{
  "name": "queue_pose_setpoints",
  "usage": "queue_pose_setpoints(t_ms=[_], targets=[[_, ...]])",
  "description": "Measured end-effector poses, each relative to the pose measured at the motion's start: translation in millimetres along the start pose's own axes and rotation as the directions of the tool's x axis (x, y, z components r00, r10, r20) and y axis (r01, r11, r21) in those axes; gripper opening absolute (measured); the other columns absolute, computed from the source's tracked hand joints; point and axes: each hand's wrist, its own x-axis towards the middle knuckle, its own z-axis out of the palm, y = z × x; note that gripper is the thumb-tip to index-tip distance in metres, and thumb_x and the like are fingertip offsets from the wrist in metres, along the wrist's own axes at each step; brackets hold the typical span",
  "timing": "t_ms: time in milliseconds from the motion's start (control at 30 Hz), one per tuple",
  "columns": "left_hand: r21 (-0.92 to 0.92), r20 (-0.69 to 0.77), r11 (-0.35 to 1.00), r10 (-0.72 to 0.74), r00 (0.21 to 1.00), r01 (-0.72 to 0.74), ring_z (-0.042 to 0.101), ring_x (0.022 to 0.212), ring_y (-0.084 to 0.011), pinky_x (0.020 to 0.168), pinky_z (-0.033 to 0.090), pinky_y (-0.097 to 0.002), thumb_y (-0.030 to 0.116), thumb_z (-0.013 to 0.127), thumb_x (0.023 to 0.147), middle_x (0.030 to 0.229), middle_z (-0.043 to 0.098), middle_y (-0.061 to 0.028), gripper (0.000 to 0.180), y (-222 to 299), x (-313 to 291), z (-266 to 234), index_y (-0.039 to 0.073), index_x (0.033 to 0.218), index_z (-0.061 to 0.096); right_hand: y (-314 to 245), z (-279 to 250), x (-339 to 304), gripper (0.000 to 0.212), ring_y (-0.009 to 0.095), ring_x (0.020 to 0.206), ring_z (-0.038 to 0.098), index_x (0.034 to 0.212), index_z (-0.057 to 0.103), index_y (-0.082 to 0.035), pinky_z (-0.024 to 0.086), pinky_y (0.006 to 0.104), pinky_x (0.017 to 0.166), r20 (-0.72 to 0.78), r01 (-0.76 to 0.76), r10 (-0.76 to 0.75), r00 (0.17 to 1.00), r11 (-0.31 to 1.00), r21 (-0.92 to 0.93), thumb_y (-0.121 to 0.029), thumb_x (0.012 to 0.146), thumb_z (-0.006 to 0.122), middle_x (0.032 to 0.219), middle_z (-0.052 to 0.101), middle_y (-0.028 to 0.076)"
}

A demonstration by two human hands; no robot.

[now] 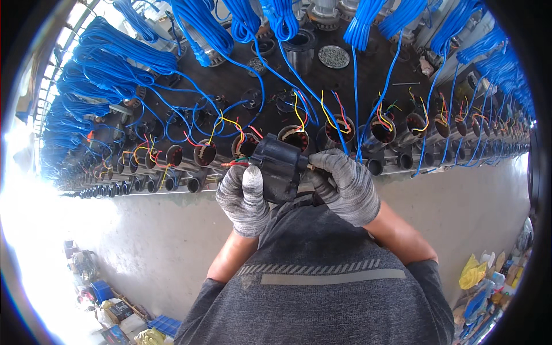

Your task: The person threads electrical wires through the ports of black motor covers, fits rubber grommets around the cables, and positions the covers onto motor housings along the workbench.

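In front of my chest I hold a black cylindrical cover with a ribbed side (276,164). My left hand (244,198), in a grey knit glove, is closed round its left side, thumb pressed on the near face. From the right, my gloved right hand (348,187) pinches a short stub on the cover; whether a small part is between those fingertips is hidden. Red and green wire ends (234,164) show beside my left fingers. Just beyond, open motor tubes (339,133) lie in a row, with yellow, red and blue wires coming out of their mouths.
Bundles of blue cable (201,26) line the far side of the dark bench (368,75), their loose ends running to the tubes. A round dish of small metal pieces (334,57) sits beside a dark upright cylinder (300,54). Boxes and bags (123,313) lie on the floor.
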Motion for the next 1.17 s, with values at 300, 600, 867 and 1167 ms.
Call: queue_pose_setpoints(t_ms=[300,600,867,1167], targets=[[0.166,0.018,0.982,0.086,0.996,-0.088,0.059,0.064,-0.0095,0.062,0.049,-0.0305,0.035,0.058,0.101,0.072,0.07,-0.0049,0.042,-8.5,1.7,-1.0,0.001,0.077,0.066,5.0,-8.8,3.9,0.026,0.036,0.072,0.068,0.104,0.062,-0.004,0.054,0.0433,0.063,0.232,-0.297,0.29,0.928,0.955,-0.007,-0.028,0.095,0.065,0.083,0.067,0.015],[-0.027,-0.047,0.998,-0.062,0.997,0.061,0.06,0.067,-0.0093,0.065,0.05,-0.0298,0.035,0.059,0.1,0.074,0.07,-0.0047,0.04,2.7,5.1,11.5,0.001,0.081,0.067,20.3,-10.0,3.4,0.028,0.032,0.07,0.066,0.106,0.059,-0.004,0.052,0.0426,0.057,0.135,0.121,-0.094,0.986,0.971,-0.207,-0.022,0.088,0.071,0.089,0.064,0.012],[0.067,0.026,0.993,-0.095,0.995,0.093,0.06,0.081,-0.0094,0.075,0.051,-0.0294,0.041,0.061,0.1,0.087,0.069,-0.0031,0.041,-1.7,6.1,6.4,0.0,0.093,0.067,22.5,-9.2,9.8,0.022,0.03,0.065,0.065,0.101,0.061,-0.007,0.049,0.0405,0.052,0.124,0.148,-0.115,0.986,0.942,-0.303,-0.021,0.087,0.071,0.083,0.064,0.01],[0.182,-0.049,0.982,-0.043,0.998,0.051,0.055,0.078,-0.0106,0.075,0.048,-0.0311,0.042,0.064,0.098,0.081,0.066,-0.0037,0.042,-7.1,8.7,4.8,0.001,0.089,0.066,21.8,-19.1,20.6,0.027,0.035,0.068,0.069,0.103,0.056,-0.008,0.051,0.0434,0.057,0.25,0.0,0.017,0.968,0.998,-0.069,-0.032,0.096,0.066,0.08,0.068,0.014]])
